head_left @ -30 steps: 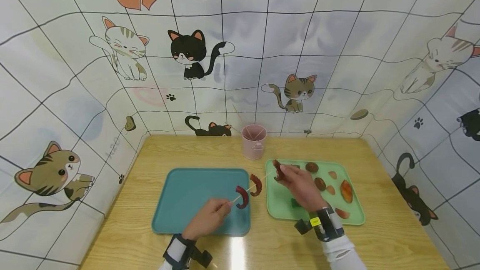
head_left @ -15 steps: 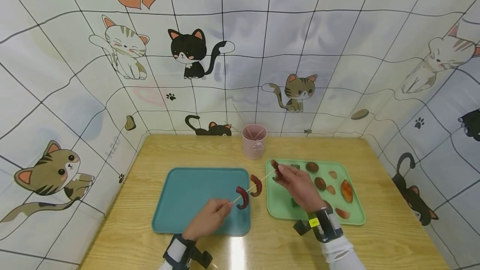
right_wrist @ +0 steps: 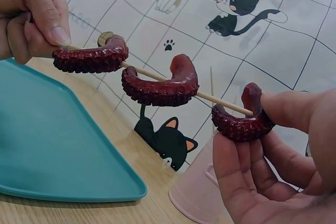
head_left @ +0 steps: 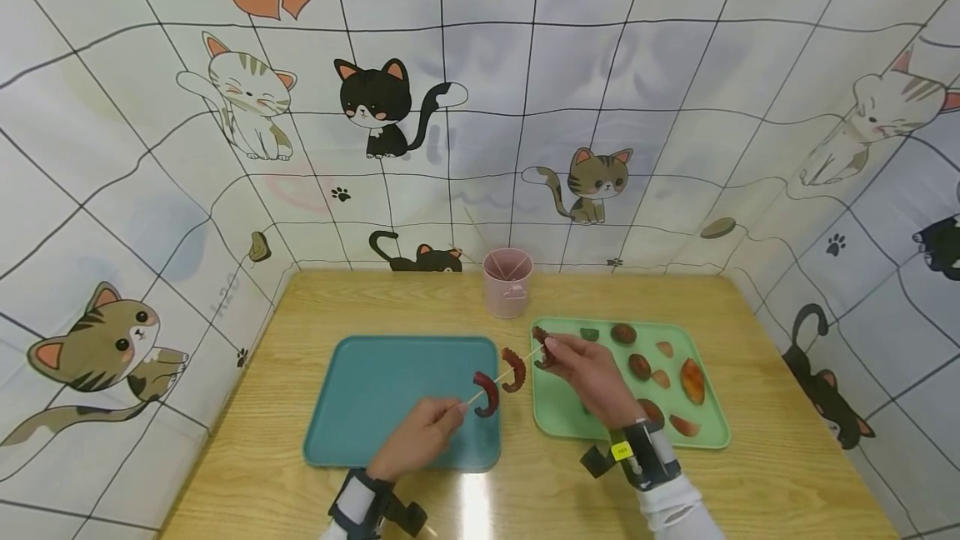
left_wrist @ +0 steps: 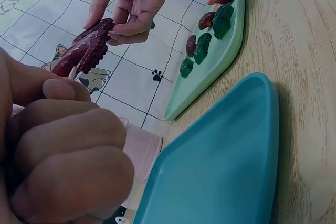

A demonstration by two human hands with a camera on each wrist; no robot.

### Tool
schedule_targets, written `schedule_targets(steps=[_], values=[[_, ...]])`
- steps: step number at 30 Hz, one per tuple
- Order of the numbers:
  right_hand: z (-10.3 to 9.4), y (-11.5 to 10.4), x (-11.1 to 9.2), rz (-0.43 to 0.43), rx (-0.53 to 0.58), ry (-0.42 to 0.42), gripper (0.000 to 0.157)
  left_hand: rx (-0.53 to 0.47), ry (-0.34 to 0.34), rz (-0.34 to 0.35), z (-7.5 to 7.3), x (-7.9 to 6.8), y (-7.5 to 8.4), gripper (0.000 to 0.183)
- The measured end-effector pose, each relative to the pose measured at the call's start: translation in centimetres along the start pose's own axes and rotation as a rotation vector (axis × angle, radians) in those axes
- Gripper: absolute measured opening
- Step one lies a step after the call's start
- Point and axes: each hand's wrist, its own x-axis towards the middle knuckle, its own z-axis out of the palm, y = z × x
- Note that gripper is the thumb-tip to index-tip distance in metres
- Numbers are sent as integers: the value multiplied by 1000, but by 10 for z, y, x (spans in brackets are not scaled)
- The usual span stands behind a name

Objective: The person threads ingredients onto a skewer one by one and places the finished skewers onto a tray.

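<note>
My left hand (head_left: 422, 437) grips a thin wooden skewer (right_wrist: 210, 97) near its lower end, above the blue tray. Two dark red, curled octopus tentacle pieces are threaded on it: one tentacle (right_wrist: 92, 59) close to the left fingers, another tentacle (right_wrist: 163, 87) farther along. My right hand (head_left: 596, 377) pinches a third tentacle piece (right_wrist: 244, 124) between thumb and fingers, at the skewer's far end. In the right wrist view the stick passes through the near side of that curl, and its tip lies inside the bend.
A blue tray (head_left: 397, 365) lies on the left of the wooden table (head_left: 375, 298). On the right, a green tray (head_left: 551, 407) bears brown, green and orange food pieces. Behind them stands a pink bucket (head_left: 507, 294) with thin sticks. A cat-patterned cloth (head_left: 480, 140) surrounds the table.
My right hand has moved a little left and down with its tentacle, onto the skewer's tip. The left hand and the two threaded pieces have hardly moved.
</note>
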Motion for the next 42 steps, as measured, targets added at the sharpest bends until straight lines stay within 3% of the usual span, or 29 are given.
schedule_targets(steps=[14,32,42], values=[[6,2,-3,-1,-57,65,41,27,24,21,4,1,-1,46],[7,9,-4,-8,-71,50,48,9,-3,28,9,2,0,45],[13,2,-1,-3,-154,79,43,176,141,79,7,2,-8,42]])
